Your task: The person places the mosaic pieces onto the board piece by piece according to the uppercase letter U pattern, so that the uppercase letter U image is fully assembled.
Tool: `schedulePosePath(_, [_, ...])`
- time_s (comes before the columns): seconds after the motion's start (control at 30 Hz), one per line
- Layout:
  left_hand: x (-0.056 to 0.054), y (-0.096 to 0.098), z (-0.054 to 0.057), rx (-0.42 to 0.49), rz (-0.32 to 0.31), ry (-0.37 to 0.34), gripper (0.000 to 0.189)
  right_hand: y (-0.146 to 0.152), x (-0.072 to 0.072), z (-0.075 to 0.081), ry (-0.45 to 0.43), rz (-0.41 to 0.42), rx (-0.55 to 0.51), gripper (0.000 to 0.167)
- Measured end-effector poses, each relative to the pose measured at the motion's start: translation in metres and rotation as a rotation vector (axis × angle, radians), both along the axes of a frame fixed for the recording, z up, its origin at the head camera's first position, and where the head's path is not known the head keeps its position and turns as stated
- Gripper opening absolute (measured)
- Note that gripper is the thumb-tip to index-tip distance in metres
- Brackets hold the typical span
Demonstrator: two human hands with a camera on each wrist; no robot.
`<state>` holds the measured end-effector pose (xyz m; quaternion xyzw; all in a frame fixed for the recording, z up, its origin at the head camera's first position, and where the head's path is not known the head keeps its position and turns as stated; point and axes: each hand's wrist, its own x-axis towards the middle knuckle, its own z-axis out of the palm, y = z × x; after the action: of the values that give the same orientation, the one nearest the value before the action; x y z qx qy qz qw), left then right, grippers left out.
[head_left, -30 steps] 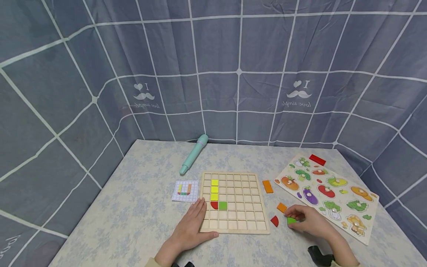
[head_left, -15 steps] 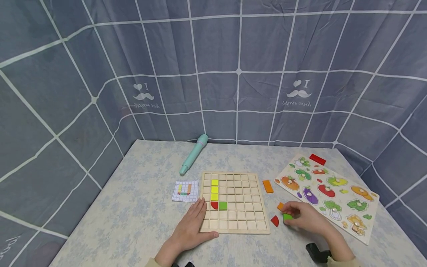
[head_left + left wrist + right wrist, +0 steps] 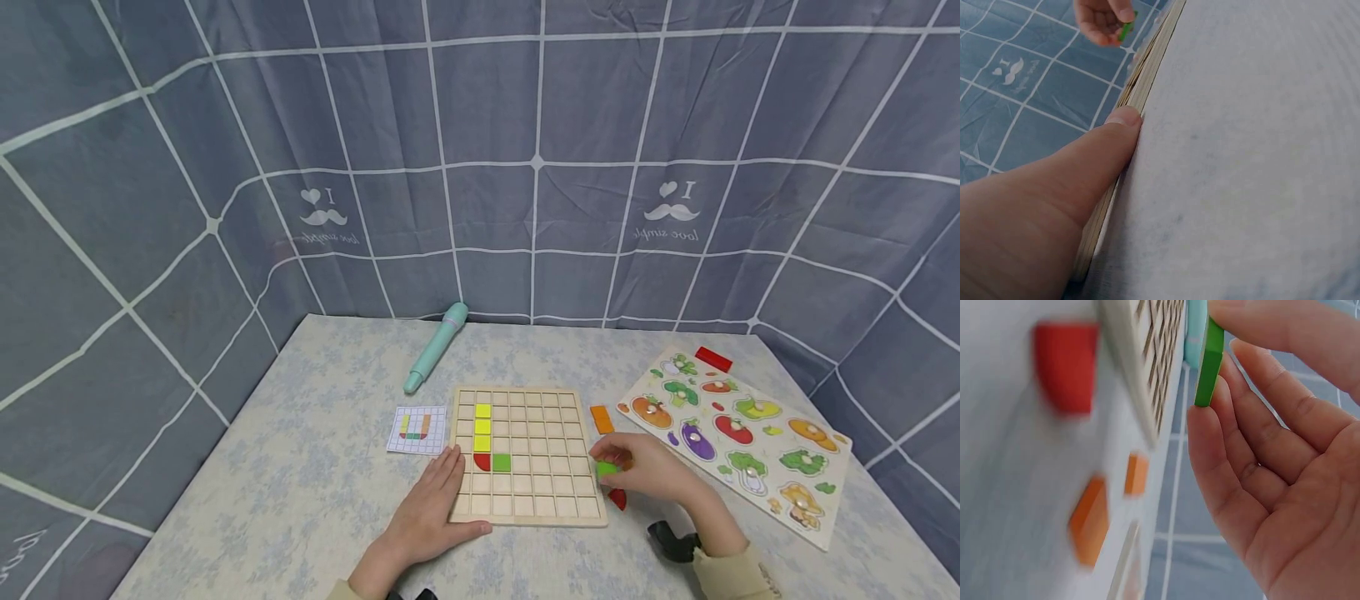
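A right hand (image 3: 648, 467) carries a green tile (image 3: 1211, 362) to the right edge of a wooden grid board (image 3: 536, 483), pinching it between thumb above and fingertip below, the other fingers loosely bent; a second ago the same hand was farther right, beside a small orange tile (image 3: 1089, 522), which it now partly covers in the head view; the shift suggests the pick-up is done and the setting-down is not.

The green tile is off the tabletop, level with the loose red quarter-round (image 3: 617, 498) or nearly so in the head view, and not seated in any cell; it lies about flat, its broad face up toward the head camera and a narrow side toward the right wrist camera; that side runs from thumb to fingertip, roughly in line with the tabletop; fingers hide part of the outline, so whether one axis is longer cannot be told.

The left hand (image 3: 423, 508) rests on the board's left side, fingers straight, thumb stretched out along the near edge; within the grid sit a column of yellow tiles (image 3: 483, 427), a seated red quarter-round (image 3: 482, 462) and a seated green square (image 3: 501, 462); a pattern card (image 3: 417, 426) lies just left of the board.
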<state>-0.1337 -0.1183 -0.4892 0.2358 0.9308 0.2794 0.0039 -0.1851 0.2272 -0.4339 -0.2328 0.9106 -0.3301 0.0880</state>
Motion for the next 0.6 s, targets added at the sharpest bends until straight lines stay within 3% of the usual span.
schedulePosePath(0.23, [-0.001,-0.001,-0.001,0.006,-0.001,-0.004,0.095,-0.031,-0.010,0.004,0.019,0.105,-0.033,0.025])
schedulePosePath(0.6, [0.000,0.000,0.000,-0.010,0.009,-0.004,0.096,-0.076,-0.024,0.005,-0.017,0.140,-0.060,0.025])
